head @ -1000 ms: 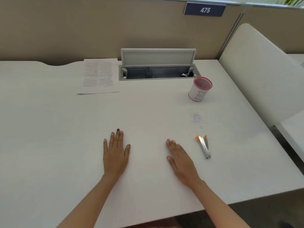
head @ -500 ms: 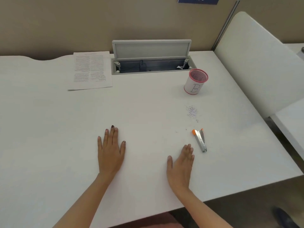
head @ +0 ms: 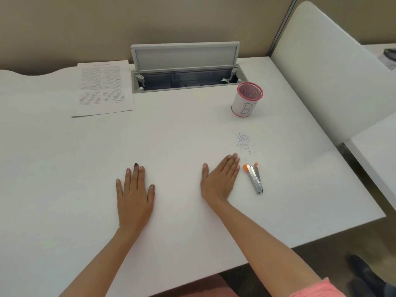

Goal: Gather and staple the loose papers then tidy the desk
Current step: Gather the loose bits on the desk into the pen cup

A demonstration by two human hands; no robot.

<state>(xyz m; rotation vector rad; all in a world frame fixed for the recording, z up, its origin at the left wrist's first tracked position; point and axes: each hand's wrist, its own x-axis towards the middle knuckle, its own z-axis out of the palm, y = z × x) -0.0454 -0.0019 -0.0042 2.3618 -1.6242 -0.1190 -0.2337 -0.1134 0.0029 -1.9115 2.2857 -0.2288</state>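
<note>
Printed papers (head: 104,87) lie in a stack at the back left of the white desk (head: 64,168). A small silver stapler (head: 254,177) with orange tips lies on the desk at the right. My right hand (head: 219,180) rests flat just left of the stapler, fingers together, apart from it by a small gap. My left hand (head: 135,196) lies flat on the desk, fingers slightly spread, holding nothing. A little heap of loose staples (head: 242,139) sits beyond the stapler.
A pink-rimmed mesh cup (head: 246,99) marked "B" stands at the back right. Behind it, a cable tray (head: 186,79) in the desk has its lid (head: 185,55) raised. A white divider panel (head: 321,67) bounds the right side. The desk's front edge is near my arms.
My right hand has slid right and forward, ending beside the stapler. The left hand has stayed flat. The camera has tilted down and closer.
</note>
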